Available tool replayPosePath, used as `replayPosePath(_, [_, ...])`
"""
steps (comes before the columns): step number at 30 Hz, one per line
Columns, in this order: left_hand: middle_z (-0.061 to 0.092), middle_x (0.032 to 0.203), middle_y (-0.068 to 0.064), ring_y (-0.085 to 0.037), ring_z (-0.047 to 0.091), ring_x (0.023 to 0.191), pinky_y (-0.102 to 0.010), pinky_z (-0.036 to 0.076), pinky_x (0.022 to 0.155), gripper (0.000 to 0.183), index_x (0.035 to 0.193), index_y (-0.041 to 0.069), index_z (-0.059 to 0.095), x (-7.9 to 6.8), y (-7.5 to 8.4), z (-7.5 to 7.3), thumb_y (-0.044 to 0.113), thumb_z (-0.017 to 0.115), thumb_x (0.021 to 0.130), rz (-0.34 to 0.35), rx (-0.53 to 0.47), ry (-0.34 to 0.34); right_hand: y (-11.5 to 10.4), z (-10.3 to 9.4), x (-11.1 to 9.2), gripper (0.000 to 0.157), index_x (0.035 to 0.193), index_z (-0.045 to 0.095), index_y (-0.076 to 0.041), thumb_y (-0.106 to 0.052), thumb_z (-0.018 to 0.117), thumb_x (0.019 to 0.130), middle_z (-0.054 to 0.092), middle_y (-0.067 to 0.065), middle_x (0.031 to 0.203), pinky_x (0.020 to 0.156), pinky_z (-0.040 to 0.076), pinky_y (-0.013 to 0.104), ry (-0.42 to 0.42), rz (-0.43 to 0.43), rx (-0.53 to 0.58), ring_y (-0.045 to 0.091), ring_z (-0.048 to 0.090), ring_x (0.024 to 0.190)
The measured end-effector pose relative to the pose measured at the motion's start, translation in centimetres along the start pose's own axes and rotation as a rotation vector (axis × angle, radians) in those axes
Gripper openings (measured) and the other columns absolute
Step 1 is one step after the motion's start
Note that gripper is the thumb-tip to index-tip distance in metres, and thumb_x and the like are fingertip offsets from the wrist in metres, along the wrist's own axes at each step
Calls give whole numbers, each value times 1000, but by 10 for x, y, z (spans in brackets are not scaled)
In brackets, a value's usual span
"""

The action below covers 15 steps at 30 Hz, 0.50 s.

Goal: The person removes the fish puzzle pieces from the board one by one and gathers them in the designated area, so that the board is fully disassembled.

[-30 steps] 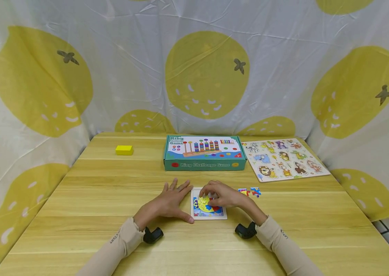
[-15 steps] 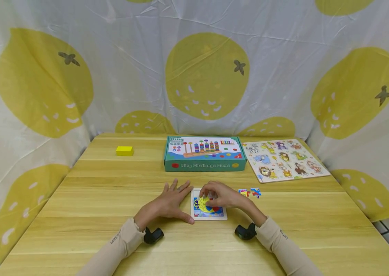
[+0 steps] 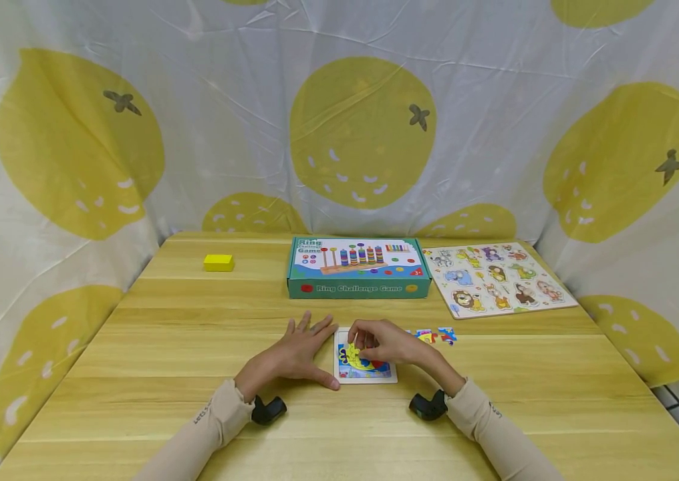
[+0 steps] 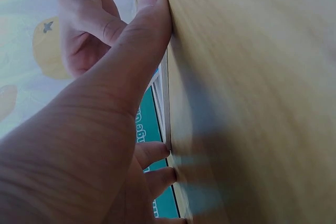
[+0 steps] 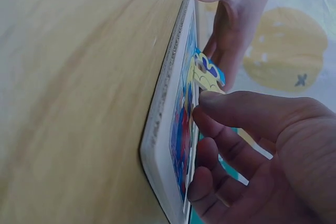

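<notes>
In the head view a small square jigsaw board [image 3: 369, 381] with a yellow and blue picture lies on the table between both hands. My left hand [image 3: 296, 353] is spread flat on its left side, the thumb at the near corner and a forefinger at the far corner. Over the board, my right hand [image 3: 386, 342] pinches a yellow puzzle piece with blue and purple [image 5: 211, 81] between thumb and forefinger. The right wrist view shows that piece tilted up from the picture, while the other fingers [image 5: 202, 183] curl close along the board's surface.
Several loose puzzle pieces [image 3: 448, 335] lie just right of the board. Behind it stands a green Ring Challenge Game box [image 3: 359, 288]. An animal peg puzzle [image 3: 498, 279] lies at the back right, a yellow block [image 3: 218, 262] at the back left. A lemon-print curtain [image 3: 363, 133] hangs behind.
My right hand has drawn its thumb and fingers closer and lifted the yellow piece at a tilt. More of the loose pieces shows beside its wrist. My left hand stays in place.
</notes>
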<state>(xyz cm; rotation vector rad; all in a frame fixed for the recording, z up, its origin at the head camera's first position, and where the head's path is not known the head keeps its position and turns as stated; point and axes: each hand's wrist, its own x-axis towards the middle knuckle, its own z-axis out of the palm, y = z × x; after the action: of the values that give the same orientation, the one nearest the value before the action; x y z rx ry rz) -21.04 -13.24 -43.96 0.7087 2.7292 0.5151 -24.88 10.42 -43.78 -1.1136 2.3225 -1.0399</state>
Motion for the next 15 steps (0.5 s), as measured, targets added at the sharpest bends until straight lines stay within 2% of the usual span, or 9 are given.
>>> replayPosePath(15, [15,161,-3,-44,-1,145,-65,1,112,111,153,16,26,0,0,0,70,72,67,0,-1,-5,4,1,0,17,106,63,-9,-4,64,90,58,-2,77,62,44,20,14,20,14,7,49,64])
